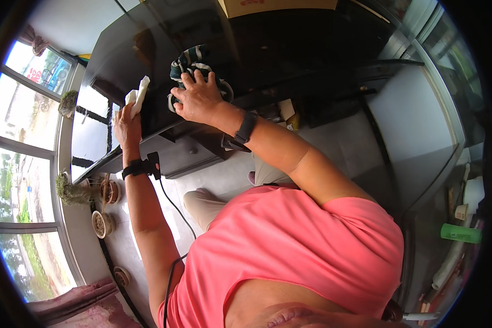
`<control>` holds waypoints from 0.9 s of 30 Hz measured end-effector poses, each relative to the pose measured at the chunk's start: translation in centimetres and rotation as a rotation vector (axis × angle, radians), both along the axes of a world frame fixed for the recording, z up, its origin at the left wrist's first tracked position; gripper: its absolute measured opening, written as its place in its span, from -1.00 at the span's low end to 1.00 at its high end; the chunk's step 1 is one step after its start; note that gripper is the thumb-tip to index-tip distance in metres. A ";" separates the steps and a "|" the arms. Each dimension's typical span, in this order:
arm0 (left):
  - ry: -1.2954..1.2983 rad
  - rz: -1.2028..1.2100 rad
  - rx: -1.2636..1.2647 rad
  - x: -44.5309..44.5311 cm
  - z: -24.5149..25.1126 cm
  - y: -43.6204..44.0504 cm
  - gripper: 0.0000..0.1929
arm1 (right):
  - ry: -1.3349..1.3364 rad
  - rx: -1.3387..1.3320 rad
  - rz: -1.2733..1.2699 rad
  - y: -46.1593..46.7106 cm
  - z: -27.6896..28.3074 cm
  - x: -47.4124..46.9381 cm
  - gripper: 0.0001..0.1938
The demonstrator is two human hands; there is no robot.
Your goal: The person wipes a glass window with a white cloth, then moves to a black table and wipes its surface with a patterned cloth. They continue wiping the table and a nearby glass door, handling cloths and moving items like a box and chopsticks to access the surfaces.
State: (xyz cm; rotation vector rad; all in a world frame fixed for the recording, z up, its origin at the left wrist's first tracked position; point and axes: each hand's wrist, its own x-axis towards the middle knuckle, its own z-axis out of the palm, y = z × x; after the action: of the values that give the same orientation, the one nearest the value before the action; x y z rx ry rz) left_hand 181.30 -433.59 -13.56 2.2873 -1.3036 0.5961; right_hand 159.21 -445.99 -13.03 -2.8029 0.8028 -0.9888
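Note:
My left hand (128, 128) holds a folded white cloth or tissue (140, 95) over the left part of a glossy black tabletop (156, 41). One end of it sticks up past my fingers. To the right, my right hand (199, 96) lies with spread fingers on a bunched dark green and white striped cloth (188, 57), which rests on the same tabletop. Part of this cloth is hidden under my palm. Whether my fingers grip the cloth or only press on it, I cannot tell.
A cardboard box (274, 7) stands at the tabletop's far edge. Below the near edge is a dark drawer unit (180, 153). Potted plants (100, 223) line the window side at left. A black cable (174, 205) hangs from my left wrist. A green cup (459, 233) lies at far right.

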 end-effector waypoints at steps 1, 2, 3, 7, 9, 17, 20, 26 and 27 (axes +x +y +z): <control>-0.008 -0.010 -0.004 0.0 -0.1 0.0 -0.66 | 0.003 -0.003 -0.014 -0.6 0.0 -0.8 -0.62; 0.002 -0.015 -0.008 0.1 -0.2 0.0 -0.66 | -0.042 -0.052 -0.051 -1.3 -0.1 -1.9 -0.63; 0.001 -0.023 -0.008 0.2 -0.2 0.0 -0.66 | -0.029 -0.035 -0.072 -2.3 -0.1 -3.1 -0.65; 0.022 -0.031 -0.004 0.2 -0.1 -0.1 -0.68 | -0.052 -0.124 -0.252 -7.8 -0.5 -9.4 -0.67; 0.027 -0.020 -0.007 0.1 -0.1 0.0 -0.69 | -0.003 -0.125 -0.368 -11.0 -0.5 -13.4 -0.67; 0.045 0.017 0.017 0.3 -0.3 0.0 -0.68 | 0.211 0.098 -0.855 -24.0 0.0 -29.0 -0.54; 0.044 0.019 0.020 0.3 -0.4 0.0 -0.68 | 0.210 0.187 -0.979 -27.0 0.8 -33.0 -0.51; 0.038 -0.002 0.019 -0.1 0.1 0.1 -0.68 | 0.286 0.304 -1.076 -28.0 1.4 -34.3 -0.49; 0.027 -0.014 0.012 -0.2 0.2 0.1 -0.68 | 0.293 0.300 -1.064 -27.4 1.4 -33.9 -0.49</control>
State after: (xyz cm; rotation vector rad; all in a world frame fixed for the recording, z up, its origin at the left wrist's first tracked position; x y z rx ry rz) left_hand 181.06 -433.46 -13.39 2.2860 -1.3132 0.5525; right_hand 125.28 -473.43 -11.63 -2.1762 2.3483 -0.3961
